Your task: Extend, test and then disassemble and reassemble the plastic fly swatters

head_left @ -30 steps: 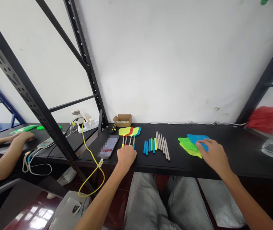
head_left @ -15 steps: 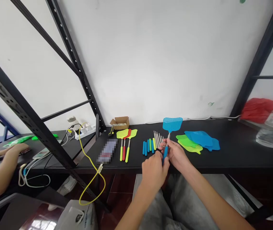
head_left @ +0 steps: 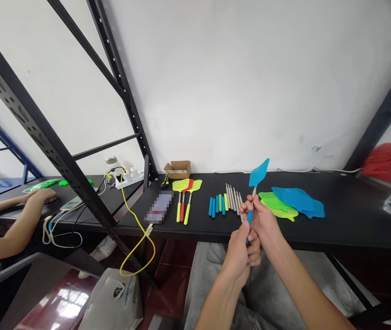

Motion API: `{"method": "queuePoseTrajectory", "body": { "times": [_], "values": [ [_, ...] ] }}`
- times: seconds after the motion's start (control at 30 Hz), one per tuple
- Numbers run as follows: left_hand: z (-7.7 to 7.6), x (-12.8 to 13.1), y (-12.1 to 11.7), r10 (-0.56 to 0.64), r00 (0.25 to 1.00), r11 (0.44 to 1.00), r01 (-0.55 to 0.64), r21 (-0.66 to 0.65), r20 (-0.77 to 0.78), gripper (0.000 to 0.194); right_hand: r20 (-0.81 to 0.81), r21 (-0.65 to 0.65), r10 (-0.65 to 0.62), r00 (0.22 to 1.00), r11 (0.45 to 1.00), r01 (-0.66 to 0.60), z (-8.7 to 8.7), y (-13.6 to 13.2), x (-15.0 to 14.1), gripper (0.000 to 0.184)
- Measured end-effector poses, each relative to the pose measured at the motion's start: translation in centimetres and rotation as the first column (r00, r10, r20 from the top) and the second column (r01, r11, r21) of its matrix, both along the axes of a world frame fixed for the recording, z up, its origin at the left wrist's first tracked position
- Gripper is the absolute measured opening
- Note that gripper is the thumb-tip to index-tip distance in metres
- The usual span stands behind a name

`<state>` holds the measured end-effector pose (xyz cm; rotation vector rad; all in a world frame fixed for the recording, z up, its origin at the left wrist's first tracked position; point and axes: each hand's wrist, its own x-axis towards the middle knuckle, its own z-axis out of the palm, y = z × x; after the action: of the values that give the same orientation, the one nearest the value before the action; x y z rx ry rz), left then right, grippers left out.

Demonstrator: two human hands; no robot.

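Note:
Both my hands hold a blue fly swatter upright above my lap, in front of the black table. My left hand is closed round its blue grip at the bottom. My right hand pinches the metal rod just above. On the table behind lie loose blue and green grips, several metal rods, a pile of green and blue swatter heads, and three finished swatters further left.
A phone on a yellow cable lies at the table's left end, a small cardboard box behind it. Black rack posts rise at left. Another person's arm rests on the neighbouring table. A red bag sits far right.
One second ago my hands lay on the table at the finished swatters and the heads. They then lifted a blue swatter, which has now turned edge-on and come nearer to me.

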<state>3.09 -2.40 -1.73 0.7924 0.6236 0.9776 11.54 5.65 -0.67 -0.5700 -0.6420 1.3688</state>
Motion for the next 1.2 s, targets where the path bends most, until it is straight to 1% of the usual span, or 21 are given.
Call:
{"method": "queuePoseTrajectory", "body": {
  "times": [0.1, 0.17, 0.2, 0.23, 0.27, 0.3, 0.33, 0.4, 0.43, 0.5, 0.57, 0.67, 0.73, 0.77, 0.83, 0.9, 0.93, 1.0, 1.03, 1.1, 1.2],
  "values": [
    [-1.0, -1.2, -2.9, -0.113, 0.987, 0.989, 0.122, -0.082, 0.116, 0.054, 0.109, 0.087, -0.180, 0.978, 0.981, 0.171, 0.9, 1.7, 3.0, 0.034],
    [-1.9, -3.0, -4.2, -0.149, 0.987, 0.987, 0.145, -0.071, -0.056, 0.055, 0.138, 0.152, -0.306, 0.942, 0.946, 0.285, 1.6, 2.4, 6.1, 0.039],
    [-2.3, -4.2, -4.1, -0.099, 0.974, 0.995, 0.093, -0.041, -0.204, 0.055, 0.156, 0.155, -0.300, 0.941, 0.948, 0.277, 1.8, 2.5, 7.7, 0.036],
    [-2.4, -5.4, -3.5, 0.032, 0.930, 0.999, -0.020, 0.038, -0.367, 0.056, 0.180, 0.136, -0.261, 0.948, 0.962, 0.238, 2.0, 2.3, 9.0, 0.032],
    [-2.4, -6.7, -2.4, 0.197, 0.836, 0.974, -0.106, 0.200, -0.512, 0.056, 0.200, 0.106, -0.221, 0.955, 0.973, 0.203, 2.0, 1.9, 9.9, 0.028],
    [-2.2, -7.9, -0.9, 0.390, 0.680, 0.904, -0.157, 0.397, -0.620, 0.055, 0.215, 0.077, -0.188, 0.958, 0.982, 0.175, 2.0, 1.4, 10.4, 0.025],
    [-1.9, -9.0, 0.9, 0.536, 0.484, 0.830, -0.151, 0.537, -0.692, 0.051, 0.225, 0.051, -0.162, 0.961, 0.987, 0.155, 1.9, 0.7, 10.6, 0.025],
    [-0.9, -10.6, 4.5, 0.625, 0.084, 0.780, -0.049, 0.624, -0.776, 0.041, 0.234, 0.012, -0.133, 0.963, 0.991, 0.133, 1.6, -0.5, 10.0, 0.028],
    [-0.5, -11.0, 6.1, 0.598, -0.062, 0.801, 0.002, 0.599, -0.799, 0.037, 0.234, -0.003, -0.115, 0.965, 0.993, 0.119, 1.4, -1.0, 9.5, 0.031],
    [0.1, -11.3, 8.1, 0.555, -0.235, 0.829, 0.080, 0.553, -0.798, 0.037, 0.229, -0.031, -0.074, 0.971, 0.996, 0.084, 1.0, -1.5, 8.2, 0.033],
    [0.3, -11.2, 8.8, 0.545, -0.294, 0.837, 0.148, 0.526, -0.785, 0.040, 0.231, -0.048, -0.041, 0.972, 0.997, 0.053, 0.7, -1.6, 7.2, 0.034],
    [0.2, -11.3, 8.3, 0.582, -0.256, 0.813, 0.201, 0.547, -0.772, 0.040, 0.281, -0.048, -0.019, 0.960, 0.998, 0.034, 0.2, -1.5, 6.3, 0.037],
    [0.6, -11.5, 7.4, 0.615, -0.172, 0.788, 0.170, 0.591, -0.770, 0.038, 0.317, -0.046, -0.004, 0.948, 0.999, 0.020, -0.2, -1.6, 5.9, 0.039],
    [0.9, -11.5, 7.0, 0.633, -0.099, 0.773, 0.139, 0.619, -0.768, 0.039, 0.324, -0.046, 0.009, 0.946, 0.999, 0.007, -0.3, -1.7, 5.6, 0.037],
    [1.6, -11.0, 6.3, 0.653, 0.135, 0.741, 0.092, 0.666, -0.745, 0.042, 0.320, -0.051, 0.068, 0.945, 0.997, -0.054, -0.5, -2.1, 4.7, 0.034],
    [2.2, -9.7, 5.7, 0.591, 0.431, 0.734, 0.062, 0.676, -0.681, 0.047, 0.313, -0.068, 0.199, 0.929, 0.980, -0.187, -0.6, -2.6, 3.3, 0.033],
    [2.3, -8.8, 5.4, 0.528, 0.557, 0.750, 0.049, 0.659, -0.642, 0.049, 0.315, -0.085, 0.286, 0.905, 0.958, -0.273, -0.6, -3.0, 2.5, 0.034],
    [2.3, -7.0, 5.1, 0.412, 0.721, 0.803, 0.003, 0.597, -0.557, 0.052, 0.321, -0.123, 0.438, 0.840, 0.898, -0.422, -0.6, -3.7, 0.9, 0.036],
    [2.1, -6.1, 5.0, 0.398, 0.766, 0.813, -0.040, 0.580, -0.505, 0.052, 0.327, -0.135, 0.473, 0.818, 0.880, -0.454, -0.5, -3.9, 0.2, 0.037],
    [1.7, -5.0, 4.9, 0.442, 0.796, 0.796, -0.134, 0.591, -0.415, 0.050, 0.374, -0.140, 0.461, 0.805, 0.886, -0.442, -0.5, -4.3, -1.0, 0.039],
    [1.5, -4.9, 5.2, 0.552, 0.753, 0.727, -0.223, 0.650, -0.359, 0.047, 0.527, -0.070, 0.332, 0.782, 0.934, -0.350, -0.6, -4.8, -2.0, 0.040]
  ]
}}
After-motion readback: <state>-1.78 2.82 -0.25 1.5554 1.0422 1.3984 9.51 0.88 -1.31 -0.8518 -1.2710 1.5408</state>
